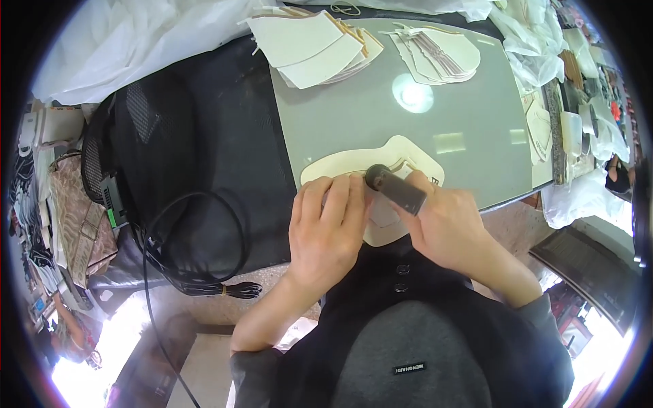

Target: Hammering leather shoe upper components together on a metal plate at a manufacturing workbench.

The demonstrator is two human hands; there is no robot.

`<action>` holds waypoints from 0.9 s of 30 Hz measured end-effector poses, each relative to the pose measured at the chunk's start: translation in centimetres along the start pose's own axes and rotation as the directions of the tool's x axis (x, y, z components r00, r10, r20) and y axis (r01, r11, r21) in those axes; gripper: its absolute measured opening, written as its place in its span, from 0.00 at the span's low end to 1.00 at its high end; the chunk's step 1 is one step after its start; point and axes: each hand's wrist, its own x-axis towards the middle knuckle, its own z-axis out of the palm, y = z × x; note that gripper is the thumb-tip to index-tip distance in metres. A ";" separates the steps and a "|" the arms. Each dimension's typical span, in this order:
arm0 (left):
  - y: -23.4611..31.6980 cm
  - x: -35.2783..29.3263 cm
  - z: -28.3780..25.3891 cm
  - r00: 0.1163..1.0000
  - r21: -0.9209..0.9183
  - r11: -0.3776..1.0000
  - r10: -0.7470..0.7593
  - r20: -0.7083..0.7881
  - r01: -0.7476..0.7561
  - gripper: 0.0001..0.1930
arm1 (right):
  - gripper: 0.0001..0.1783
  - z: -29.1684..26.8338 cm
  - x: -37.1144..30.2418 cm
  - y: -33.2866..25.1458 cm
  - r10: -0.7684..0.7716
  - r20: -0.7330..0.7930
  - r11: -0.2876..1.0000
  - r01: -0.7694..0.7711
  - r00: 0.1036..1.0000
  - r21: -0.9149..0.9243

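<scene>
A cream, curved flat piece (401, 151), shaped like a shoe-upper part, lies at the near edge of the grey board (340, 126). My left hand (326, 228) holds it down, fingers bent and close together over its left part; the thumb is mostly hidden. My right hand (442, 221) is closed round a dark tool that looks like a hammer (403, 194). Its rounded end is over the piece, close to my left fingertips. The hammer's handle is hidden by the hand, and I cannot tell whether its head touches the piece.
Stacks of cut pieces, one large (313, 51) and one smaller (439, 54), lie at the board's far side. On the left are a black mesh-backed item (146, 115), a coiled black cable (194, 272) and a patterned bag (85, 217). White plastic sheeting (149, 41) lines the back.
</scene>
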 end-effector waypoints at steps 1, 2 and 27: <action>-0.1 -0.2 0.1 1.000 0.005 1.000 -0.001 -0.002 0.001 0.18 | 0.12 0.0 0.1 0.0 -0.005 -0.002 1.000 0.005 1.000 0.002; -0.1 -0.8 0.3 1.000 -0.001 1.000 -0.009 -0.028 0.009 0.18 | 0.11 -0.1 0.1 0.1 -0.004 0.009 1.000 0.004 1.000 -0.011; 1.9 -2.1 -0.6 0.991 0.195 0.979 -0.074 0.109 0.052 0.18 | 0.11 -1.7 1.3 -1.1 0.007 -0.035 0.985 0.000 0.999 0.173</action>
